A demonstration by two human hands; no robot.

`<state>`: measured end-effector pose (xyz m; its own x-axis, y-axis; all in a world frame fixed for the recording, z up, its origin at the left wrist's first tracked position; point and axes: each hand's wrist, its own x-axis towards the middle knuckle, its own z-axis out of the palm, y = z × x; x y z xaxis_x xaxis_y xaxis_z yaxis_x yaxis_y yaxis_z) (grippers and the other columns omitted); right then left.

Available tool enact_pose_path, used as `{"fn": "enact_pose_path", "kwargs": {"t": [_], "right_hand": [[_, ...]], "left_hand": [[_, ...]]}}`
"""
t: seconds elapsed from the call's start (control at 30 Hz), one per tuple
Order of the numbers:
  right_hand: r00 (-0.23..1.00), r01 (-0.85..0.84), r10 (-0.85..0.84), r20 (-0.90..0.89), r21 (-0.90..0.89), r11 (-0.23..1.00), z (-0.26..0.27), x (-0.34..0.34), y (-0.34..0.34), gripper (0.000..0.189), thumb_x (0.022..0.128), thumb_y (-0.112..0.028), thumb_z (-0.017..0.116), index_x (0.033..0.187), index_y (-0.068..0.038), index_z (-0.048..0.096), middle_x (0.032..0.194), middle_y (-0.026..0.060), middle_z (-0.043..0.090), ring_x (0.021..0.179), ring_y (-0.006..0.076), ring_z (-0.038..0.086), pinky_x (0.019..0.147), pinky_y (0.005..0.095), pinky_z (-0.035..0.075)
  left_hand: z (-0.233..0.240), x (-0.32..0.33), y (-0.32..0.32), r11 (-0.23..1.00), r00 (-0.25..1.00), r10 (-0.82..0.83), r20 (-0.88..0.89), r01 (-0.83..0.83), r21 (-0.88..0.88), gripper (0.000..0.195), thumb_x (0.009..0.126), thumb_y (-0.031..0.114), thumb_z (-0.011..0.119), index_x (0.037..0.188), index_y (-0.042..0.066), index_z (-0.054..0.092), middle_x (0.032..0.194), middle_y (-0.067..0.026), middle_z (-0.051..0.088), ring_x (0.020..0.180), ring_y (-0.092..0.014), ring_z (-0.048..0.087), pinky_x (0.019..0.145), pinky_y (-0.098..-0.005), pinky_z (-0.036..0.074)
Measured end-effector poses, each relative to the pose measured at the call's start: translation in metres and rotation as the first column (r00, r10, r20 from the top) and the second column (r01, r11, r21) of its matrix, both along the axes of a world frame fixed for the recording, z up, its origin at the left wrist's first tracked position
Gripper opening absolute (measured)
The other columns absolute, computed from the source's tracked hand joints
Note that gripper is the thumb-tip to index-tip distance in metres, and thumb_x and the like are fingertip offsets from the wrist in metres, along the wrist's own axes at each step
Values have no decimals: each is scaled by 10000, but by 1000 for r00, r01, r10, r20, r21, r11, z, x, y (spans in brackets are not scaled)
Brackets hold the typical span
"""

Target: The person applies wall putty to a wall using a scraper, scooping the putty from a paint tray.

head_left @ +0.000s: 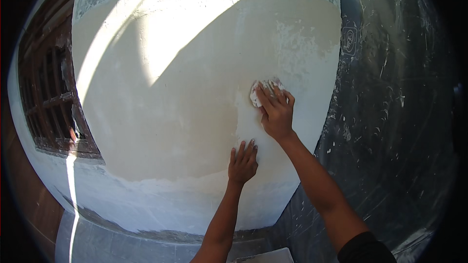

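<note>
My right hand (278,115) presses a crumpled, whitish stained cloth or sponge (257,96) against the plastered wall (190,117). Its fingers are spread over the wad and cover much of it. Lower down and to the left, my left hand (243,164) rests on the same wall with fingers apart and nothing in it. White residue shows on some of its fingertips. Around both hands the wall surface is pale and whitish, while a beige patch spreads to the left and above. A blotchy white area (298,44) lies above the right hand.
A dark sheet (387,124) spattered with white covers the right side. At left is a brown wooden window frame (60,98) with bars. Grey tiles (146,248) run along the wall's foot. The edge of a pale container or board (268,255) shows at the bottom. Bright sunlight crosses the upper wall.
</note>
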<state>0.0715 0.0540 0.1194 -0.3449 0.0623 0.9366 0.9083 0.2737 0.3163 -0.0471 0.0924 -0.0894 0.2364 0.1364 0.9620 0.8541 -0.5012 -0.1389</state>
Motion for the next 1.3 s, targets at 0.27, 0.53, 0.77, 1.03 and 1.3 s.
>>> {"fn": "enact_pose_path", "kwargs": {"t": [0.27,0.53,0.77,1.03,1.3], "right_hand": [[997,-83,83,-1,-73,994,-55,7,-54,632,729,-23,714,1352,-80,625,1255,104,697,1211,329,593,996,491,346],[997,-64,48,55,336,940,216,-19,6,506,824,-23,659,1317,-136,639,1308,62,675,1241,331,585,1018,464,355],[994,-95,98,-40,64,993,31,-64,27,578,782,-81,715,1352,-123,627,1286,29,684,1270,276,541,1096,506,305],[984,-145,114,-135,-249,957,-117,-55,-39,553,762,-24,659,1311,-92,658,1247,64,709,1193,297,604,1021,484,346],[992,-119,128,-17,260,958,128,-36,-18,540,798,-27,695,1327,-116,631,1283,64,686,1215,322,594,993,466,359]], "left_hand": [[0,3,5,999,999,-28,24,27,21,405,873,232,565,1270,175,620,1507,9,522,1449,-222,404,1218,-498,195],[-2,10,-3,999,999,-34,15,34,12,416,878,237,556,1285,182,622,1510,12,518,1452,-219,403,1220,-498,193],[-2,3,-3,999,1000,4,-12,-5,-32,409,897,266,561,1290,174,630,1481,8,540,1429,-224,430,1209,-504,223],[-50,3,11,980,975,187,-118,-193,-49,449,925,397,588,1298,149,617,1360,-18,612,1345,-247,508,1196,-531,241],[-35,4,0,998,998,57,-27,-56,7,399,901,277,574,1290,207,627,1519,16,500,1453,-228,393,1216,-523,192]]}}
